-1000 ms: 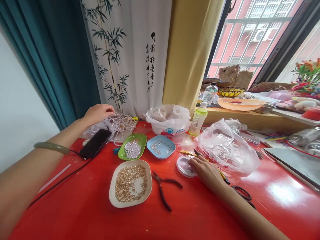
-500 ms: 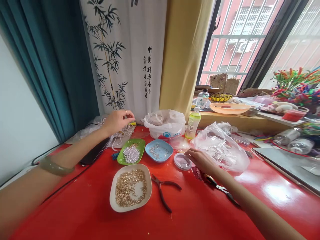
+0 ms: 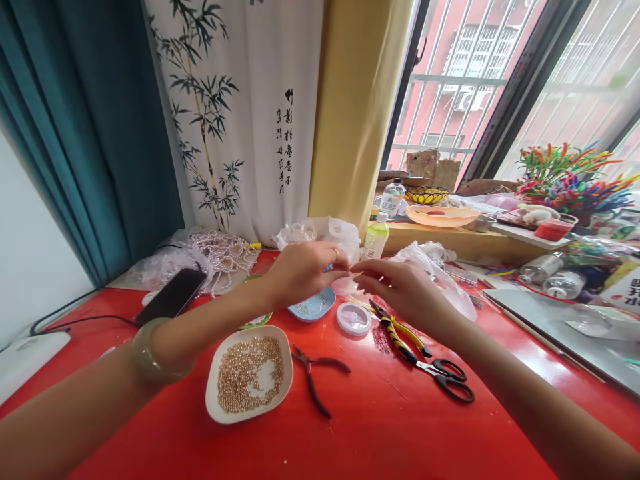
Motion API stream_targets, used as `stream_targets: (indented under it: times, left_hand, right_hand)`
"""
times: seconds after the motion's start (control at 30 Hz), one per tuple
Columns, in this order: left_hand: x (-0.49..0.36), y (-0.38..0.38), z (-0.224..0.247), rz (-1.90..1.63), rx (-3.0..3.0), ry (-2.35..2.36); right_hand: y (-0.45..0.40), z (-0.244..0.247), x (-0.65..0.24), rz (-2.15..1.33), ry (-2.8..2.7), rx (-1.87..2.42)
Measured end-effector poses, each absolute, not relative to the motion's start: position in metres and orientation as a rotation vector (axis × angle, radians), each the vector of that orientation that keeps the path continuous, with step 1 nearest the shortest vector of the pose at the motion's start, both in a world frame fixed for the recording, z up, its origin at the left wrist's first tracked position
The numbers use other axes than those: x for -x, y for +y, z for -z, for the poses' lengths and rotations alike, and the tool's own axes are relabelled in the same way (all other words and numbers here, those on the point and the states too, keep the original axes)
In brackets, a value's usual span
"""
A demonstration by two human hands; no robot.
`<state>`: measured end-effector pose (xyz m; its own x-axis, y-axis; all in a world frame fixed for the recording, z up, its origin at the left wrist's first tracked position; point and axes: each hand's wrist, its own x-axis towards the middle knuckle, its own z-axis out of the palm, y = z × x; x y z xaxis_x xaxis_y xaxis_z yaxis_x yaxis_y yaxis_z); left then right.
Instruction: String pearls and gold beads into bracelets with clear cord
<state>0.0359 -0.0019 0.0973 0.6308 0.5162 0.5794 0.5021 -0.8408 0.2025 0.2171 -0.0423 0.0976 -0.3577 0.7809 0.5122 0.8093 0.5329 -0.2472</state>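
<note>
My left hand [image 3: 307, 270] and my right hand [image 3: 400, 283] meet above the middle of the table, fingertips close together. Both are closed in a pinch; whatever they hold, if anything, is too small to make out. Under my left hand a blue dish [image 3: 314, 307] with small clear or silvery pieces is partly covered. A green dish [image 3: 260, 321] is mostly hidden behind my left wrist. Nearer to me stands a cream dish [image 3: 214, 393] of gold beads [image 3: 245, 377]. A round clear container [image 3: 354, 320] lies just below the fingertips.
Dark-handled pliers [image 3: 313, 380], yellow-black pliers [image 3: 400, 333] and scissors [image 3: 445, 378] lie on the red table [image 3: 380, 433]. A phone [image 3: 173, 297] and bead strands [image 3: 225, 257] are at left. Plastic bags [image 3: 450, 287] and a bottle [image 3: 376, 237] stand behind.
My left hand has come right and down from above the bead strands. My right hand has lifted off the round container's edge to meet it. The view has turned slightly right.
</note>
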Motion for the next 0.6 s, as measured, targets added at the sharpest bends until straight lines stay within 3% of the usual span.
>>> stream_targets:
  times: [0.4, 0.6]
  left_hand:
    - [0.001, 0.039, -0.046, -0.953, -2.371, 1.186]
    - [-0.005, 0.044, -0.027, -0.799, -2.389, 1.386]
  right_hand:
    - [-0.024, -0.059, -0.287, 0.396, -2.297, 1.594]
    - [-0.024, -0.041, -0.276, 0.472, -2.436, 1.665]
